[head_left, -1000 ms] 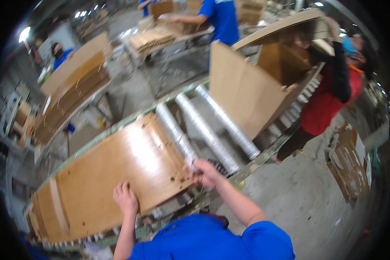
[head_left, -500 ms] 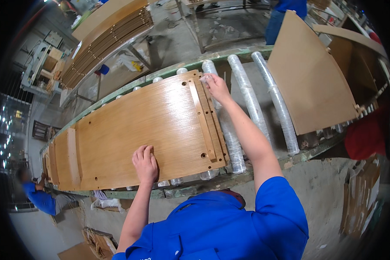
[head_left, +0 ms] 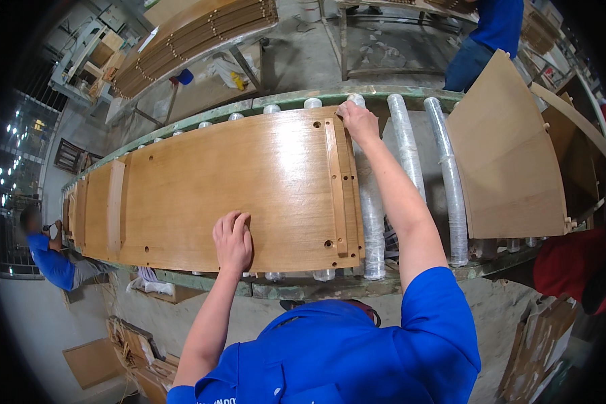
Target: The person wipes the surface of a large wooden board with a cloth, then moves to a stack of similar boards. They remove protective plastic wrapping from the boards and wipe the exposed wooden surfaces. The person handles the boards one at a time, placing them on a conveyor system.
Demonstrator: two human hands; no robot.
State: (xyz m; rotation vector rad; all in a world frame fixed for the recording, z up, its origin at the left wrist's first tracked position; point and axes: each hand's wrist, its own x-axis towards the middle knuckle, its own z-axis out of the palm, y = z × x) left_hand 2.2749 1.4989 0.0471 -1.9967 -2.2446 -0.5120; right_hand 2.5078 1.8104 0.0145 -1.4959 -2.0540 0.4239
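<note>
A long varnished wooden panel (head_left: 229, 188) lies flat on the roller conveyor, with drilled holes near its corners. A narrow wooden strip (head_left: 335, 188) runs across the panel close to its right end, and the panel's layered edge shows there. My left hand (head_left: 233, 241) rests on the panel near its front edge, fingers stretched forward and holding nothing. At the far right corner, my right hand (head_left: 359, 122) has its fingers pinched together against the edge. Whatever sits between those fingertips is hidden.
Plastic-wrapped rollers (head_left: 407, 145) continue right of the panel. Beyond them a brown board (head_left: 505, 155) stands tilted on the conveyor. Stacked boards (head_left: 195, 44) sit on a table at the far left. One person (head_left: 54, 256) works at the left end; another (head_left: 488, 47) stands far right.
My head view has shifted, so the panel appears farther right. My right hand has moved along the edge toward the far corner; the small whitish piece at its fingertips no longer shows.
</note>
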